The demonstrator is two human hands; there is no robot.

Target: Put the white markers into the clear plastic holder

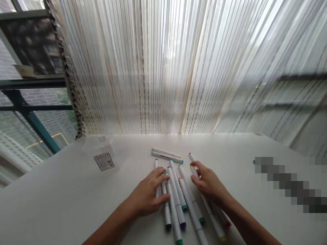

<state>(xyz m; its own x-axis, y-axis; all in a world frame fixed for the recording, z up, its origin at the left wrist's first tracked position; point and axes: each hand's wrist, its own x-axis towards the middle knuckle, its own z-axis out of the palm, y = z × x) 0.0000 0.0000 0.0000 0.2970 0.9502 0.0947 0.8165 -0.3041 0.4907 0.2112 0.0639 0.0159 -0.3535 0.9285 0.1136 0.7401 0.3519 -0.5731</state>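
markers (pixel 178 204) point straight away, right between the hands: left hand (pixel 149 192) spread flat on them, right hand (pixel 208 183) open, touching one

**One head-worn view, looking forward and down over a white table (pixel 76 204).**

The camera sits above the table's near edge at 6 o'clock and faces 12 o'clock, tilted downward. Both forearms come in from the bottom of the frame. The left hand (pixel 150 192) and right hand (pixel 208 183) lie close in, just below centre, on the markers (pixel 178 194). The wide lens reaches the table's far edge, with the curtain (pixel 178 68) filling the upper half at 12 o'clock, the window (pixel 33 112) at 9 to 10 o'clock and a clear container (pixel 103 156) at 10 o'clock.
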